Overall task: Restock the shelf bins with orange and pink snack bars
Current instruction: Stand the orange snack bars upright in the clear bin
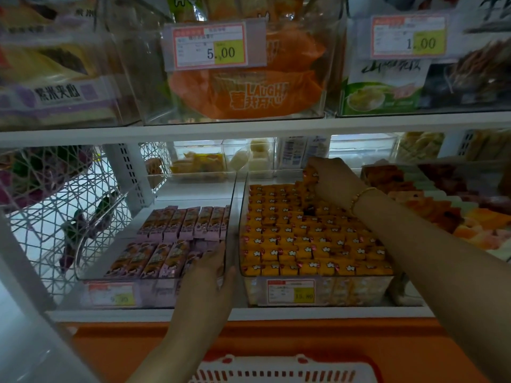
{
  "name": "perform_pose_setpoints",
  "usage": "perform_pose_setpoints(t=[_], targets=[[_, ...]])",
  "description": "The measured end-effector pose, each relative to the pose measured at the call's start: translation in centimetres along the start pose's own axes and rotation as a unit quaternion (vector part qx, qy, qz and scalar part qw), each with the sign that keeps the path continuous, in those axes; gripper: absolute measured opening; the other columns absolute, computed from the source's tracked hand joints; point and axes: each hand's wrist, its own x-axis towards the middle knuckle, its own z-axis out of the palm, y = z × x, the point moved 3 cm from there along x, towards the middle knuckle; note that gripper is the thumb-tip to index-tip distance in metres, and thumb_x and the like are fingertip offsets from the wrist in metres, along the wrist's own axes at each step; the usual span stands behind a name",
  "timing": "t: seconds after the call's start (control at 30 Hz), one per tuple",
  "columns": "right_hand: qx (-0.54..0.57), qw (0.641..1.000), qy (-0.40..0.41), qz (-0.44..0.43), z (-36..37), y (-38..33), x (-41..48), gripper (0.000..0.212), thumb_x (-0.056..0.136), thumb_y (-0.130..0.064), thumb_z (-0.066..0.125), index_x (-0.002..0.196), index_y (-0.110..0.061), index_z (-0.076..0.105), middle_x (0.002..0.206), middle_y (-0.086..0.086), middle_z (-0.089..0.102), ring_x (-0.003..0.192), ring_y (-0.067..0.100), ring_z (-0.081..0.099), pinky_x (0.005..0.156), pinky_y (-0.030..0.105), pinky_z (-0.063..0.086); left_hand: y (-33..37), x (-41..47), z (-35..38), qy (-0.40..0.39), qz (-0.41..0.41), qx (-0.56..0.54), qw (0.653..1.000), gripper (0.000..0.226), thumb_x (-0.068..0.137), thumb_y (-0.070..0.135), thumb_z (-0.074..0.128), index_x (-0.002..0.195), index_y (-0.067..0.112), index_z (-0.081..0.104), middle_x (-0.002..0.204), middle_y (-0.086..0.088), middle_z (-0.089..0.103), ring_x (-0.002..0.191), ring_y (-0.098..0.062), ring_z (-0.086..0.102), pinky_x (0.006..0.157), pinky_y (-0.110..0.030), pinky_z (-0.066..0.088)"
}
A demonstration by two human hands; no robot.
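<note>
A white wire-mesh basket (55, 205) hangs at the far left, with dark wrapped items inside it. Just to its right, on the lower white shelf (138, 313), stands a clear plastic bin (91, 272) holding pink snack bars (166, 239) in two rows, one near and one far; a red-and-yellow price label (112, 294) is fixed to its near wall.

The left hand (206, 275) lies at the near right corner of that bin, its fingers reaching in over the pink bars beside the right wall. I cannot tell whether they grip the wall or only rest there.

Touching this bin on its right is a second clear plastic bin (387, 288), packed in tight rows with orange snack bars (304, 239), each showing a small white flower mark.

The right hand (326, 175) is at the far end of this bin, knuckles up, with its fingers curled round a few of the orange bars. A thin gold bracelet (362, 196) sits on that wrist.

Right of the forearm lie flat orange and red packets (431, 205) in overlapping rows.

On the shelf above, a clear bin holds orange bags (243, 98) behind a 5.00 price tag (213, 45).

A red and white plastic basket (276, 369) sits nearest, below the shelf.
</note>
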Motion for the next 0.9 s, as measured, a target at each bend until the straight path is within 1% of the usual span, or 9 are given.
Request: perform_pose_setpoints(t=[0.2,0.3,0.43,0.5,0.57,0.63,0.73,0.77,0.9], targets=[[-0.064,0.996,-0.029,0.062,0.2,-0.7,1.5,0.034,0.09,-0.012,0.052,0.123,-0.003,0.054,0.119,0.017,0.058,0.106,0.03,0.056,0.085,0.03,0.045,-0.1,0.0,-0.1,-0.008,-0.003,-0.001,1.0,0.038,0.094,0.006,0.049,0.107,0.042,0.049,0.093,0.033,0.047,0.085,0.031,0.044,0.07,0.004,0.036],[-0.103,0.99,-0.036,0.084,0.8,-2.0,2.3,0.032,0.091,-0.009,0.05,0.12,0.002,0.054,0.116,0.019,0.059,0.106,0.031,0.057,0.086,0.035,0.048,-0.2,0.1,-0.1,-0.013,-0.005,0.008,1.0,0.035,0.094,0.007,0.049,0.115,0.033,0.057,0.093,0.03,0.051,0.086,0.026,0.046,0.069,0.003,0.036],[-0.093,0.991,-0.053,0.08,1.8,-2.9,3.2,0.028,0.092,-0.007,0.048,0.116,0.005,0.056,0.113,0.019,0.059,0.104,0.031,0.058,0.084,0.035,0.049,0.1,-0.1,-0.2,-0.006,-0.002,0.013,1.0,0.044,0.095,0.01,0.05,0.1,0.053,0.042,0.091,0.034,0.046,0.084,0.026,0.045,0.068,0.002,0.036],[-0.059,0.992,-0.09,0.071,2.7,-2.6,3.5,0.028,0.092,-0.01,0.052,0.116,0.003,0.059,0.11,0.018,0.062,0.1,0.029,0.06,0.087,0.033,0.051,0.1,-0.1,-0.3,-0.008,0.003,0.016,1.0,0.039,0.094,0.009,0.051,0.106,0.046,0.05,0.086,0.032,0.048,0.081,0.024,0.047,0.066,0.002,0.036],[-0.032,0.991,-0.105,0.071,3.0,-2.1,3.6,0.028,0.091,-0.012,0.055,0.115,0.001,0.061,0.113,0.017,0.062,0.101,0.028,0.06,0.09,0.033,0.05,-0.1,-0.1,-0.3,-0.006,0.005,0.015,1.0,0.03,0.093,0.005,0.052,0.111,0.028,0.061,0.074,0.027,0.048,0.075,0.023,0.05,0.062,0.002,0.036],[-0.004,0.991,-0.088,0.097,2.7,-1.0,3.6,0.031,0.092,-0.017,0.057,0.115,0.003,0.059,0.114,0.015,0.061,0.102,0.028,0.058,0.082,0.028,0.048,-0.2,-0.1,-0.4,-0.004,0.001,0.015,1.0,0.028,0.093,0.004,0.052,0.113,0.021,0.063,0.071,0.027,0.046,0.071,0.021,0.05,0.061,0.002,0.035],[0.027,0.985,-0.086,0.146,1.8,0.8,3.2,0.037,0.086,-0.024,0.066,0.113,0.001,0.06,0.099,0.011,0.06,0.088,0.025,0.057,0.06,0.023,0.045,-0.3,-0.1,-0.3,-0.004,-0.001,0.026,1.0,0.032,0.094,0.011,0.052,0.12,0.029,0.057,0.085,0.034,0.045,0.076,0.022,0.046,0.065,0.003,0.035],[0.03,0.984,-0.099,0.145,1.7,1.2,3.0,0.036,0.086,-0.025,0.067,0.11,0.001,0.062,0.096,0.012,0.06,0.086,0.025,0.057,0.058,0.024,0.045,-0.4,0.0,-0.3,-0.005,-0.003,0.023,1.0,0.031,0.094,0.012,0.053,0.119,0.03,0.056,0.087,0.034,0.044,0.077,0.023,0.045,0.066,0.003,0.035],[0.005,0.988,-0.114,0.108,1.7,2.1,2.3,0.034,0.094,-0.027,0.055,0.111,0.001,0.063,0.11,0.019,0.063,0.097,0.028,0.06,0.086,0.032,0.049,-0.4,-0.1,-0.2,0.002,-0.004,0.014,1.0,0.033,0.094,0.012,0.053,0.112,0.039,0.049,0.088,0.032,0.046,0.081,0.02,0.047,0.066,0.004,0.034]])
